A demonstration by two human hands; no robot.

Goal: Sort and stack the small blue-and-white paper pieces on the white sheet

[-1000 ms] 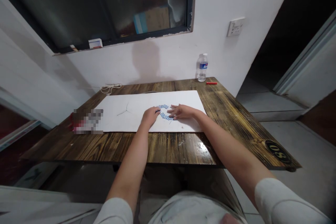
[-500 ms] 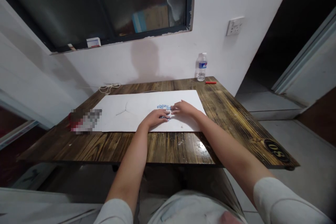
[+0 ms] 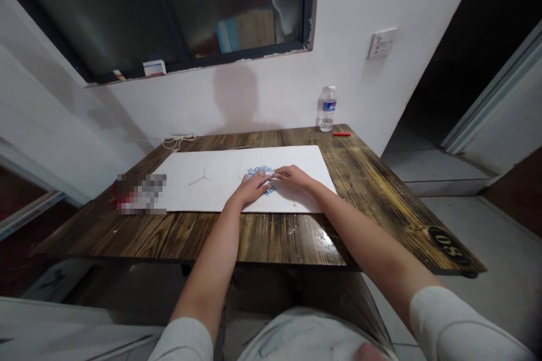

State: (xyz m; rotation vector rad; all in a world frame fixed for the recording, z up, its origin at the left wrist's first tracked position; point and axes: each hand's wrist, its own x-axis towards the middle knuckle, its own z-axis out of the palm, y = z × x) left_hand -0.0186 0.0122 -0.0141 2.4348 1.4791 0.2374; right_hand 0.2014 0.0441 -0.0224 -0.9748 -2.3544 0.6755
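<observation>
A pile of small blue-and-white rectangular pieces [image 3: 259, 170] lies on a white board [image 3: 220, 197]; they are too small for me to tell their kind. My left hand [image 3: 253, 186] rests palm down over the near left side of the pile, its fingers stretched out and covering part of it. From the right, my right hand [image 3: 292, 176] reaches the pile's edge with its fingers extended and slightly bent, the tips close to my left fingertips. Neither hand shows anything gripped. A few blue pieces show just below my left fingers.
The board lies on a dark wooden table [image 3: 178, 237]. A blurred-out red and grey item [image 3: 141, 194] sits at the board's left end. Toward the wall are a coiled white cable [image 3: 179, 140], a water bottle [image 3: 327, 110] and a red pen-like stick [image 3: 342, 134].
My left hand has shifted slightly left and turned, so more blue pieces show around its fingers. My right hand has moved a little lower against the pile, its fingers closer to my left hand.
</observation>
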